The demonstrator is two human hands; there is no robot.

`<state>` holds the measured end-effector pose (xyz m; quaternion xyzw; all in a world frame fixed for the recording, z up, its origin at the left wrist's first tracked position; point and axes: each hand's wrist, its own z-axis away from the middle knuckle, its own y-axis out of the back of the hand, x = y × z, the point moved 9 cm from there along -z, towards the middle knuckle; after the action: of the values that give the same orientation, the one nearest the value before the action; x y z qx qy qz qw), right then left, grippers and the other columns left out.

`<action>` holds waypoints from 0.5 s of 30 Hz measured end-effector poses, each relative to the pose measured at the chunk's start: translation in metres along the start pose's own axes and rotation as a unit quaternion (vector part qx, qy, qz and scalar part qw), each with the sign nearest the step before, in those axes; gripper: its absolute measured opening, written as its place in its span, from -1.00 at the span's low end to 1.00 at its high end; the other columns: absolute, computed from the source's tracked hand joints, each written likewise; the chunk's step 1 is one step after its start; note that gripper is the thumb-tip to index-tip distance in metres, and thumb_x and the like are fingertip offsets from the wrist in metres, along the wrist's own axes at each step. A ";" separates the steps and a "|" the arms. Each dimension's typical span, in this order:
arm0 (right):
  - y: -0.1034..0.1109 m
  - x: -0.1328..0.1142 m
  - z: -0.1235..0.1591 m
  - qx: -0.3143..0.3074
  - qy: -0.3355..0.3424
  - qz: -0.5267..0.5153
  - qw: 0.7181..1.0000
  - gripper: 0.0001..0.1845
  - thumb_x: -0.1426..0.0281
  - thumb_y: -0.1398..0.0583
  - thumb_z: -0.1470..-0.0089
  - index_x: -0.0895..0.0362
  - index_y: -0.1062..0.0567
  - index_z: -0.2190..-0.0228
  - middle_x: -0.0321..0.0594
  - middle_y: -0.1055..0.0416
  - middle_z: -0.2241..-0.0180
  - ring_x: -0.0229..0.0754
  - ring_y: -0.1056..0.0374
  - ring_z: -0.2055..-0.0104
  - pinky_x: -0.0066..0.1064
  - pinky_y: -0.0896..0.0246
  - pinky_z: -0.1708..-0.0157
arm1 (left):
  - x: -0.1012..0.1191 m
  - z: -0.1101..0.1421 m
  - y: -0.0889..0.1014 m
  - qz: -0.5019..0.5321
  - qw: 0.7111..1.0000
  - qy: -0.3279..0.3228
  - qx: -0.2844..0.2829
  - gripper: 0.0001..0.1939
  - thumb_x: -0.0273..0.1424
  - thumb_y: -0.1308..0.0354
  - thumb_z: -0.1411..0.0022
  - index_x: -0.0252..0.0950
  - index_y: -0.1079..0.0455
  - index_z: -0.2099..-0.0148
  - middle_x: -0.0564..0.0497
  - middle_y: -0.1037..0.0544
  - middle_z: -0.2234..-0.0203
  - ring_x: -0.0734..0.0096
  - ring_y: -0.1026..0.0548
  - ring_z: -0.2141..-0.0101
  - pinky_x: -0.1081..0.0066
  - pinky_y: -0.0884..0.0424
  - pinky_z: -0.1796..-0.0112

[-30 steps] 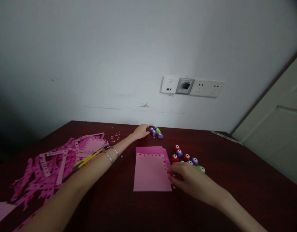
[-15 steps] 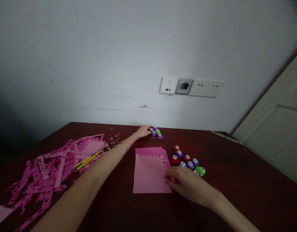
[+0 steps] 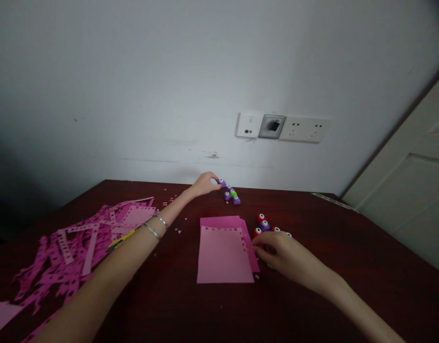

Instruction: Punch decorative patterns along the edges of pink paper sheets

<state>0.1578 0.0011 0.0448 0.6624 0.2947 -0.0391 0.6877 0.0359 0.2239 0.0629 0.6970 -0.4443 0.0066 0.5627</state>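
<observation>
Well, one purple punch (image 3: 222, 182) in left hand (image 3: 204, 184).

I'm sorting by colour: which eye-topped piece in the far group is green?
The middle piece, just behind the frontmost purple piece; it alone there is green, the others purple.

The dark red-brown bench (image 3: 162, 305) carries pink paper scraps (image 3: 62, 247) at left, overlapping pink sheets (image 3: 224, 259) centrally, purple and green toys (image 3: 233, 193) beyond, red and purple toys (image 3: 264, 226) right of the sheets, and a thin strip (image 3: 334, 202) far right.
</observation>
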 end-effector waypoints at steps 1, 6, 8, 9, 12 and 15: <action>0.005 0.001 0.001 0.008 -0.003 -0.006 1.000 -0.75 0.39 -0.04 -0.10 0.13 -0.52 0.36 -0.18 -0.48 0.42 -0.21 -0.34 0.43 -0.44 -0.16 0.40 | 0.011 0.006 0.008 0.005 1.000 -0.026 -0.001 -0.76 -0.34 -0.15 0.00 -0.35 -0.43 0.27 -0.05 -0.49 0.25 0.35 -0.39 0.21 0.44 -0.23 0.15; 0.027 0.006 0.004 0.045 -0.010 -0.035 0.998 -0.76 0.39 -0.04 -0.11 0.11 -0.51 0.33 -0.23 -0.48 0.39 -0.22 -0.34 0.41 -0.44 -0.18 0.38 | 0.074 0.053 0.032 0.033 0.988 -0.139 -0.059 -0.77 -0.29 -0.12 -0.03 -0.29 -0.40 0.25 -0.02 -0.47 0.26 0.36 -0.39 0.21 0.37 -0.23 0.12; 0.032 0.009 0.005 0.051 -0.015 -0.041 0.998 -0.77 0.39 -0.04 -0.11 0.12 -0.50 0.34 -0.24 -0.47 0.40 -0.23 -0.34 0.42 -0.44 -0.18 0.40 | 0.091 0.073 0.032 0.033 0.983 -0.152 -0.095 -0.79 -0.31 -0.11 -0.04 -0.26 -0.40 0.25 -0.01 -0.45 0.23 0.36 -0.38 0.20 0.34 -0.23 0.11; 0.033 0.011 0.005 0.053 -0.018 -0.045 0.997 -0.77 0.39 -0.04 -0.11 0.12 -0.50 0.34 -0.24 -0.47 0.40 -0.23 -0.34 0.42 -0.44 -0.18 0.40 | 0.098 0.082 0.031 0.032 0.980 -0.160 -0.110 -0.79 -0.32 -0.12 -0.04 -0.26 -0.40 0.24 -0.01 -0.44 0.20 0.36 -0.37 0.19 0.33 -0.22 0.10; 0.033 0.013 0.005 0.054 -0.022 -0.053 0.997 -0.77 0.38 -0.04 -0.11 0.13 -0.50 0.34 -0.24 -0.47 0.39 -0.23 -0.34 0.41 -0.44 -0.19 0.40 | 0.114 0.103 0.024 0.035 0.970 -0.190 -0.147 -0.80 -0.34 -0.13 -0.03 -0.27 -0.40 0.25 -0.02 -0.44 0.20 0.34 -0.35 0.16 0.32 -0.20 0.09; 0.030 0.011 0.004 0.056 -0.011 -0.060 0.997 -0.77 0.37 -0.05 -0.10 0.13 -0.50 0.33 -0.22 -0.47 0.38 -0.21 -0.35 0.40 -0.42 -0.20 0.38 | 0.122 0.115 0.014 0.047 0.960 -0.209 -0.178 -0.81 -0.38 -0.13 -0.02 -0.28 -0.40 0.25 -0.02 -0.44 0.24 0.34 -0.35 0.17 0.31 -0.22 0.10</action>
<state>0.1814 0.0048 0.0658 0.6804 0.3241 -0.1040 0.6489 0.0450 0.0589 0.0940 0.5499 -0.5787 -0.1919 0.5708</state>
